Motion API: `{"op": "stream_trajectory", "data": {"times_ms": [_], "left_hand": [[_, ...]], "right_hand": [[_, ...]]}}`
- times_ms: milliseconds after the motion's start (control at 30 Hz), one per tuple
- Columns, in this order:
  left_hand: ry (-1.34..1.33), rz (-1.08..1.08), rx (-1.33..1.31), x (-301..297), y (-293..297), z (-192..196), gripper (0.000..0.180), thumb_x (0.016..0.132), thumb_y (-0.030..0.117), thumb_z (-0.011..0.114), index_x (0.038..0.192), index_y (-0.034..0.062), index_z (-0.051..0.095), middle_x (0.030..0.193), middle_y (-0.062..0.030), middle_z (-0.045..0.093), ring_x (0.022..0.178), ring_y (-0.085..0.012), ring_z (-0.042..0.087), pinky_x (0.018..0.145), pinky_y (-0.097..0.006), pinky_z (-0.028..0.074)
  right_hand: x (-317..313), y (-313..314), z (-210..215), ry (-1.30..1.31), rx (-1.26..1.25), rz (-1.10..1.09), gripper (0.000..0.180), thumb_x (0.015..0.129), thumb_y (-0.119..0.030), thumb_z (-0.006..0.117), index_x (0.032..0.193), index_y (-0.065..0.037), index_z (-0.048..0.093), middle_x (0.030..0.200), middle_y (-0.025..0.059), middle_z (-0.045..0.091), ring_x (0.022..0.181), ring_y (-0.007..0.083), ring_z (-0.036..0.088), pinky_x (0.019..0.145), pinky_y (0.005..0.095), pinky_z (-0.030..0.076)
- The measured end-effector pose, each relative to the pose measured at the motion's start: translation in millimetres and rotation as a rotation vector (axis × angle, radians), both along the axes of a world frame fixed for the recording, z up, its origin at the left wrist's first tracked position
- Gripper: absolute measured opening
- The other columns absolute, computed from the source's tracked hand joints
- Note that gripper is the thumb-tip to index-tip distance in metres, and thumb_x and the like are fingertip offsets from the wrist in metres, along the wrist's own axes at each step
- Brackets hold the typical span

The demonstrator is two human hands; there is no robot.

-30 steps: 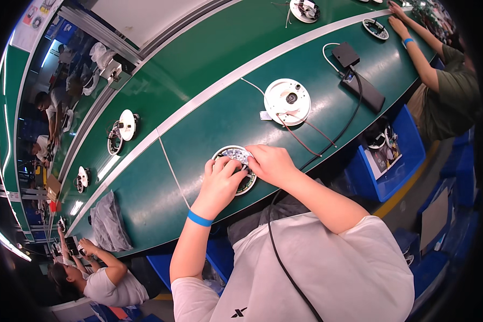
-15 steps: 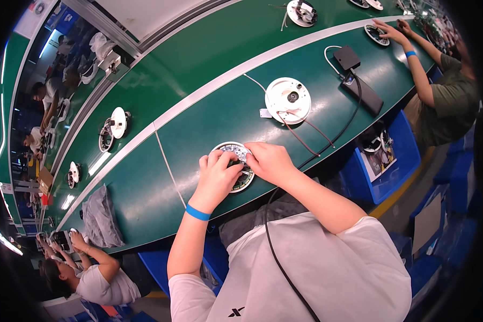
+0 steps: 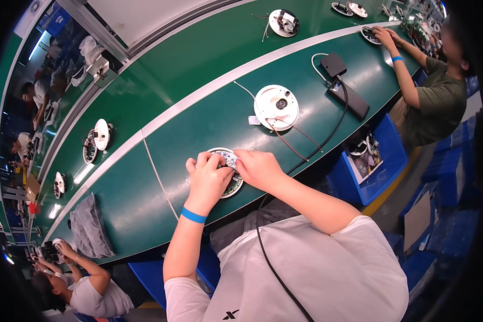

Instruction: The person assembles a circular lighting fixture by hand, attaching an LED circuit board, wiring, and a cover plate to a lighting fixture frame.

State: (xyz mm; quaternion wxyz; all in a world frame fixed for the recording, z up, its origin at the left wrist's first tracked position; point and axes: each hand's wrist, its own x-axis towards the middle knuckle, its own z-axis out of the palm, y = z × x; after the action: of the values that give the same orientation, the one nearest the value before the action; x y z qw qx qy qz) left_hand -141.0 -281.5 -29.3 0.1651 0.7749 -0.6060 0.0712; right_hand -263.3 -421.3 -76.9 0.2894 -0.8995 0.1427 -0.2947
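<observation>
On the green bench in front of me lies a round white housing [image 3: 234,189] with a dark inside and a dotted ring along its rim. My left hand [image 3: 210,176] is closed over its left side, fingers curled onto a shiny silver-white plate [image 3: 228,158] in the housing. From the right, my right hand [image 3: 258,167] pinches that plate's edge between thumb and bent fingers. Both hands hide much of the housing. Beyond them rests a white disc [image 3: 267,103] with a black lens and loose brown wires.
A black box [image 3: 334,64] and a dark power bank [image 3: 349,99] with cables sit right of the disc. A blue bin [image 3: 382,174] hangs at the bench edge. Grey plastic bags [image 3: 91,228] lie left. Other housings [image 3: 284,23] stand across the divider. Co-workers [image 3: 437,96] sit on both sides.
The whole view has shifted slightly, so the bench things appear further left. Both hands keep nearly the same hold on the plate and housing.
</observation>
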Motion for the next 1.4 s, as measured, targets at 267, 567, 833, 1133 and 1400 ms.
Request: {"op": "stream_trajectory", "data": {"times_ms": [267,567,833,1133,1400], "left_hand": [[-0.011,0.011,-0.023,7.9,-10.1,-4.2,0.012,0.07,0.022,0.081,0.076,0.0173,0.072,0.099,0.0024,0.058,0.112,-0.0245,0.053,0.097,-0.053,0.03],[0.34,-0.044,-0.393,61.7,-5.9,-7.8,0.042,0.072,0.021,0.081,0.109,0.0103,0.065,0.122,-0.0112,0.058,0.122,-0.0337,0.051,0.105,-0.049,0.034],[0.602,-0.282,-0.055,81.7,-1.2,-27.6,0.131,0.046,0.052,0.097,0.151,0.0061,0.036,0.158,-0.023,0.031,0.147,-0.0447,0.031,0.124,-0.058,0.019],[0.545,-0.473,0.086,93.3,-6.7,-17.0,0.128,0.053,0.05,0.095,0.155,0.0022,0.034,0.153,-0.0217,0.041,0.146,-0.0371,0.038,0.126,-0.058,0.019],[0.535,-0.448,0.034,94.5,0.1,-25.4,0.128,0.063,0.054,0.09,0.158,-0.002,0.026,0.156,-0.0227,0.04,0.146,-0.0364,0.038,0.126,-0.054,0.021]], "right_hand": [[4.7,-2.3,1.0,0.063,0.041,-0.054,0.02,0.091,-0.013,0.067,0.11,-0.007,0.066,0.079,0.0122,0.071,0.069,0.0334,0.07,0.059,0.0434,0.055],[2.9,-6.5,-0.1,0.069,0.199,-0.274,0.025,0.087,-0.012,0.068,0.111,-0.006,0.066,0.067,0.0074,0.064,0.06,0.0297,0.067,0.057,0.0426,0.052],[-41.7,1.6,23.8,-0.09,0.506,-0.163,0.023,0.093,0.004,0.066,0.115,0.001,0.065,0.075,-0.0011,0.063,0.063,0.0005,0.055,0.054,0.0191,0.041],[-63.4,-77.5,80.2,0.014,0.781,-0.491,0.031,0.096,0.0,0.062,0.126,0.009,0.061,0.091,0.0075,0.068,0.061,0.0076,0.059,0.051,0.022,0.046],[-40.3,-107.4,66.6,-0.044,0.901,-0.283,0.027,0.097,-0.001,0.065,0.122,0.01,0.065,0.094,0.0135,0.073,0.064,0.0121,0.064,0.052,0.0242,0.052]]}}
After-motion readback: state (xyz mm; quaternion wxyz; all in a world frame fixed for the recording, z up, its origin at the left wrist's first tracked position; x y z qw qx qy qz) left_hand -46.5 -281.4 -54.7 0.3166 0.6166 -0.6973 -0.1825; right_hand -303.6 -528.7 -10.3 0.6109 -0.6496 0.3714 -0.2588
